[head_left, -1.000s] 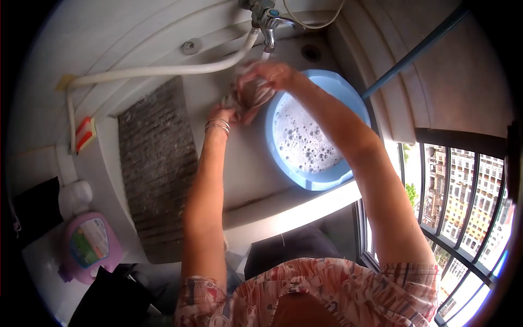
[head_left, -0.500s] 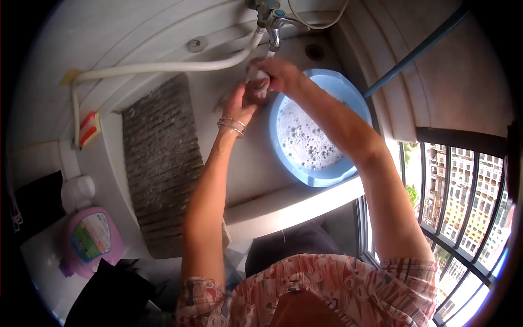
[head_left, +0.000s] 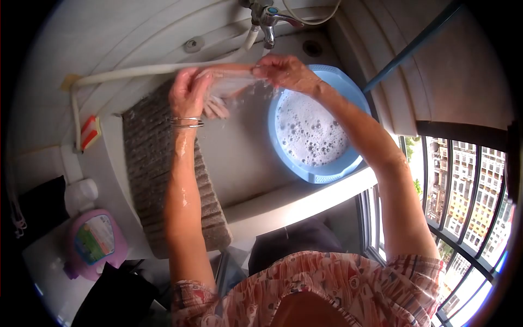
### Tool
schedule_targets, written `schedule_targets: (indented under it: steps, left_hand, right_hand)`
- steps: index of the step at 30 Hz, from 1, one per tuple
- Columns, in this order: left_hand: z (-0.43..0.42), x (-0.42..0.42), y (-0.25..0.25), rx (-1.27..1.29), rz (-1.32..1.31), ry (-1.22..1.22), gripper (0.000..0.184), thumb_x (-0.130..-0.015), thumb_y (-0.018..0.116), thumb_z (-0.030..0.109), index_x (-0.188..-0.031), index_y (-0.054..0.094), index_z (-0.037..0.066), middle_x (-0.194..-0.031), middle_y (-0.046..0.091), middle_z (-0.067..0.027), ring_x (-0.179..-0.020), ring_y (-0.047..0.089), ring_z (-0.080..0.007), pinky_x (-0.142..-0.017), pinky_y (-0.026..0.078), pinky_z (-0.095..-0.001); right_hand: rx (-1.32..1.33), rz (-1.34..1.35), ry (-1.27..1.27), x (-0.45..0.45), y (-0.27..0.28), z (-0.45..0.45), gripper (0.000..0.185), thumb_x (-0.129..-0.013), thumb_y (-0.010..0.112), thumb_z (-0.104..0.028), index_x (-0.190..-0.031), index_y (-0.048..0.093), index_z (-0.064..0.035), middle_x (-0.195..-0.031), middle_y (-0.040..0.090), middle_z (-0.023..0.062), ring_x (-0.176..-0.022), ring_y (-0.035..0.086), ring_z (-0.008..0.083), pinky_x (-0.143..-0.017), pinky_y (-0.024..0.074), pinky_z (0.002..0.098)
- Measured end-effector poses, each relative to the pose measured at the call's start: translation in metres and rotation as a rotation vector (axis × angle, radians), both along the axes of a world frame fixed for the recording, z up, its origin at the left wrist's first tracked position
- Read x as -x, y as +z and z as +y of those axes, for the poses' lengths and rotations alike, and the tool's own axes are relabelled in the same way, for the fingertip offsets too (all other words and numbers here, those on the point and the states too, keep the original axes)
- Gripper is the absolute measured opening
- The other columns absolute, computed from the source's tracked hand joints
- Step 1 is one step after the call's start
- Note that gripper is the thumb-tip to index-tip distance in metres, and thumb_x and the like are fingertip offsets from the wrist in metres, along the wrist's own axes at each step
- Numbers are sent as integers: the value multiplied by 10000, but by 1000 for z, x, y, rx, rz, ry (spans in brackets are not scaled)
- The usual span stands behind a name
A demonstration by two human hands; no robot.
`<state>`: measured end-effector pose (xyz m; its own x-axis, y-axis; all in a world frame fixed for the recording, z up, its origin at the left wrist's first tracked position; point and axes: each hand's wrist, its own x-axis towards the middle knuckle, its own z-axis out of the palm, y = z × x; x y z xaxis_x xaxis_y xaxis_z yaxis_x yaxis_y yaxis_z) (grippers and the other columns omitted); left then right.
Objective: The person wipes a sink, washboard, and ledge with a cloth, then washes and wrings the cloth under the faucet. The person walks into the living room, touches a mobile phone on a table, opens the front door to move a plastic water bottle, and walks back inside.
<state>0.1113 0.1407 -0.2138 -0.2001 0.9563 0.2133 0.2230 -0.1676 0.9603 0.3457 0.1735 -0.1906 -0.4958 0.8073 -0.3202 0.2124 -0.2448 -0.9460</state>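
I have the cloth (head_left: 231, 79) stretched between both hands at the far side of the sink (head_left: 245, 163), just on the near side of the tap (head_left: 268, 35). My left hand (head_left: 188, 92) is closed around its left end, over the far part of the ridged slab (head_left: 163, 174); my right hand (head_left: 286, 71) pinches the right end in its fingertips, beside the far left rim of the blue basin (head_left: 313, 177). Suds (head_left: 310, 131) lie in the basin.

The cloth looks thin, soft and soaked, with its far edge fairly straight and gathered folds hanging near my left hand. I judge it light for its size but dragged down by water, with no stiffness of its own: it will hold a shape only where I tension it. Wet fabric and wet skin should make it slippery, so the pinch on the right seems the weaker hold; a fuller bunch inside the fingers would be surer. I'd take it by opposite ends or corners, catching doubled fabric, and pull gently, since a thin weave could stretch. Whether it has a hem or seam to grip, I can't tell.
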Motion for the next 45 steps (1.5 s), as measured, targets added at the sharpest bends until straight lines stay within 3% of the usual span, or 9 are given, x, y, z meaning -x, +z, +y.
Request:
schedule_targets:
  steps: [7,13,15,20,22,26,31,33,45]
  left_hand:
    - [-18,11,5,100,938,-226,375,-660,706,280,-882,543,26,-687,568,-100,-642,560,-229,-589,444,-325]
    - [-17,20,-11,199,956,-296,231,-688,573,183,-888,574,68,-819,607,-155,-800,573,-339,-711,451,-428]
    - [-11,14,-8,138,401,-35,241,-700,542,128,-925,576,47,-859,612,-161,-862,572,-318,-757,449,-394]
    - [5,-11,-33,29,537,77,273,-762,515,81,-1025,569,33,-916,608,-169,-779,606,-285,-707,480,-347]
    - [15,-42,-50,449,-369,84,282,-775,574,22,-1053,553,-15,-964,592,-83,-786,583,-179,-723,483,-278]
    - [40,-112,-66,341,-194,122,255,-705,670,101,-914,607,-30,-799,621,-78,-727,573,-152,-678,462,-265]
    - [49,-114,-48,319,409,-138,314,-668,647,324,-728,637,16,-684,613,-132,-535,537,-239,-556,433,-350]
    - [45,-86,-56,437,91,-97,295,-681,675,286,-746,645,1,-638,612,-82,-538,524,-150,-549,445,-298]
    - [27,-37,-52,530,-419,118,223,-688,683,70,-891,618,6,-731,593,-46,-598,549,-131,-463,435,-249]
  right_hand:
    - [-209,140,-235,-16,-1,-4,207,-826,591,-255,-883,636,-61,-759,574,-31,-758,494,70,-724,400,219]
    - [-213,212,-448,-41,-14,7,200,-857,544,-227,-900,614,-45,-691,577,-5,-705,526,77,-642,453,239]
    - [-67,566,-391,-46,-24,15,248,-875,514,-267,-907,588,-32,-775,606,24,-721,549,109,-695,463,264]
    - [160,676,-709,-40,-19,23,269,-895,476,-275,-875,562,-21,-768,604,42,-655,569,149,-635,483,300]
    - [-227,143,-295,-44,-18,27,178,-831,519,-183,-819,560,-11,-688,597,72,-686,595,187,-628,475,309]
    - [-724,-899,322,-32,-17,40,186,-685,598,-208,-771,584,-43,-759,607,143,-739,587,312,-678,470,379]
    - [-821,-762,412,-67,-32,77,207,-746,538,-256,-798,588,-62,-775,590,113,-693,599,281,-617,481,369]
    - [-390,-652,-183,-82,-30,78,217,-797,503,-264,-849,593,-73,-859,585,114,-748,600,252,-659,499,335]
    - [-412,-315,229,-57,-60,75,312,-752,607,-341,-906,621,-70,-696,586,52,-651,526,136,-598,413,281]
